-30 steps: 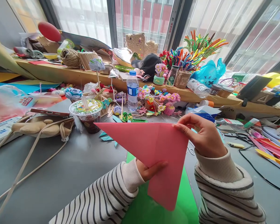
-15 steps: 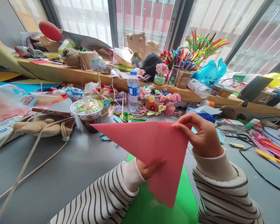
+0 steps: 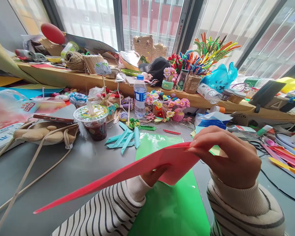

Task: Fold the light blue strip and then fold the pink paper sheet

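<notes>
Both hands hold a folded sheet of pink paper (image 3: 127,172) in the air, above the green sheet (image 3: 167,209) on the grey tabletop. The right hand (image 3: 229,157) pinches its top corner. The left hand (image 3: 153,175) is mostly hidden beneath, so its grip cannot be told. The paper looks light, thin and bendy, best held by its edges.

Single head-worn view, forward and down, close over the cluttered table (image 3: 64,173).

Black-and-white striped knit sleeves (image 3: 105,209), cream ribbed cuffs (image 3: 236,198), bare hands, no rings
</notes>
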### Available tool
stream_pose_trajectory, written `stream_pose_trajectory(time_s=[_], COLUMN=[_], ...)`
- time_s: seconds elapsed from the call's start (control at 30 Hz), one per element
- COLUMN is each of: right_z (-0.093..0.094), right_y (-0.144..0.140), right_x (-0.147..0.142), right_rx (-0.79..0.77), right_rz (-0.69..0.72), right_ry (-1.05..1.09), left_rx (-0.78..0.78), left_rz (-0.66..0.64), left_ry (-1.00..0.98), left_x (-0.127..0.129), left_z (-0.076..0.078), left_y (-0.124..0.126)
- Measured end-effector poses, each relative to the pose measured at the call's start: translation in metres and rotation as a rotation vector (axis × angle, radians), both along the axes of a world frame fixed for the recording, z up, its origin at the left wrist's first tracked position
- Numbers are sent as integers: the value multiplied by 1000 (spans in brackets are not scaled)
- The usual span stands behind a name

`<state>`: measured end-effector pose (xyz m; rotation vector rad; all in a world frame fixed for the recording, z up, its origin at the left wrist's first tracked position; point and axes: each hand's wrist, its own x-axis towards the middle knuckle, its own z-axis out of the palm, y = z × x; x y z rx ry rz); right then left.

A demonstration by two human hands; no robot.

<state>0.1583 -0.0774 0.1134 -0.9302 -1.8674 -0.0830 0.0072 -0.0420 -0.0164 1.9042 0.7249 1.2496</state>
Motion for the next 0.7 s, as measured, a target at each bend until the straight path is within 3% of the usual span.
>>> stream_pose_trajectory(time_s=[0.13,0.37,0.7], right_z=[2,3,-4], right_y=[-5,-4,0], right_x=[-2,-2,-3], right_rx=[46,92,97], right_rz=[-1,18,74], right_ry=[-50,-63,97], left_rx=[-29,24,47], left_rz=[-65,-72,-87], left_ry=[3,5,-121], left_x=[0,-1,3], left_z=[8,10,0], left_y=[0,2,-2])
